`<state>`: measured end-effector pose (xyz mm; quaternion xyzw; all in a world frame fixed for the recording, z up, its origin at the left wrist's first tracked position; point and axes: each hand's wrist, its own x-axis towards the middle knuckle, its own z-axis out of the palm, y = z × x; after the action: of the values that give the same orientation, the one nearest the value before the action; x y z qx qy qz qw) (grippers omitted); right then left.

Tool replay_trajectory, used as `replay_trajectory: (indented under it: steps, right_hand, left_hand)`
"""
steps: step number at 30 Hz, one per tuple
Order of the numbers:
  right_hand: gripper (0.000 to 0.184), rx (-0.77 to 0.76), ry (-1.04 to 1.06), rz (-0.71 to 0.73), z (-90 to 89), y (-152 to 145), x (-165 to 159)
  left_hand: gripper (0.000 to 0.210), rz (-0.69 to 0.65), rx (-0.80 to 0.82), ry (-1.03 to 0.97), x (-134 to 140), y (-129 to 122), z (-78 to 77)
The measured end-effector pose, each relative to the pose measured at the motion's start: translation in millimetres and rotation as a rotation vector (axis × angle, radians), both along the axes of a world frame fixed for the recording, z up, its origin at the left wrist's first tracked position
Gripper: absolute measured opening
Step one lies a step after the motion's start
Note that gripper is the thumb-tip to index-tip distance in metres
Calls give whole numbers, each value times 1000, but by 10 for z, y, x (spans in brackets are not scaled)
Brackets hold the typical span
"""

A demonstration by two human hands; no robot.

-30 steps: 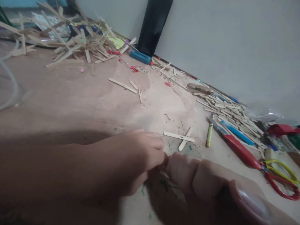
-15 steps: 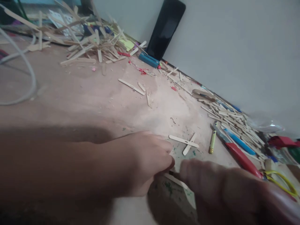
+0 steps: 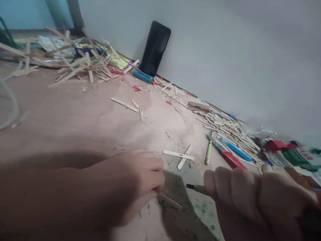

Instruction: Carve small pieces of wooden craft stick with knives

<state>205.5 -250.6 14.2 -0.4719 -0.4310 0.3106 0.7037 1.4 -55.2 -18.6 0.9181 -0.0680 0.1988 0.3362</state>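
My left hand (image 3: pixel 144 177) is closed on a wooden craft stick (image 3: pixel 172 202), whose free end juts out to the right, low over the table. My right hand (image 3: pixel 240 197), curled into a fist, grips a slim tool (image 3: pixel 198 188) with a dark flat tip, much like a flathead screwdriver. The tip points left toward my left hand and is apart from the stick. The tool's handle is hidden by my fingers. Just beyond my hands, one craft stick (image 3: pixel 173 153) with a small slot lies crossed with another stick (image 3: pixel 183 163).
A yellow crayon (image 3: pixel 208 152), a red-handled knife (image 3: pixel 230 158) and a blue pen (image 3: pixel 235 149) lie at right beside a pile of craft sticks (image 3: pixel 225 125). A phone (image 3: pixel 155 48) leans on the wall in a blue stand (image 3: pixel 143 76). More sticks (image 3: pixel 77 70) heap up at back left.
My right hand has drawn the tool back to the right, away from the stick, so its tip now shows. The camera view has shifted, and my left hand still holds the stick.
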Motion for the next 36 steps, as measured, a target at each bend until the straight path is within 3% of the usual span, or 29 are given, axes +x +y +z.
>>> replay_trajectory:
  steps: [3, 7, 12, 18, 24, 26, 31, 36]
  right_hand:
    - [69, -51, -84, -35, 188, 215, -196]
    - [77, -152, -14, -20, 312, 337, -304]
    - [62, -214, 102, -1, 219, 299, -263]
    - [60, -269, 106, -14, 100, 350, -290]
    - [56, -363, -73, 14, 82, 239, -193]
    - [54, -345, -101, 43, 89, 229, -158]
    - [73, -142, -27, 208, 139, 311, -219]
    - [68, -170, -60, 111, 238, 291, -324]
  left_hand:
    - [23, -6, 49, 129, -34, -54, 90]
    - [17, -42, 196, 115, -106, -75, 149]
    - [17, -153, 212, 50, -122, 18, 202]
    - [19, -110, 203, 130, -87, 43, 244]
    - [24, -135, 212, 101, -78, 63, 175]
    - [24, -115, 173, 85, -70, 66, 131]
    - [20, -82, 124, 61, -48, 13, 92]
    - [17, -130, 73, 163, -19, 49, 141]
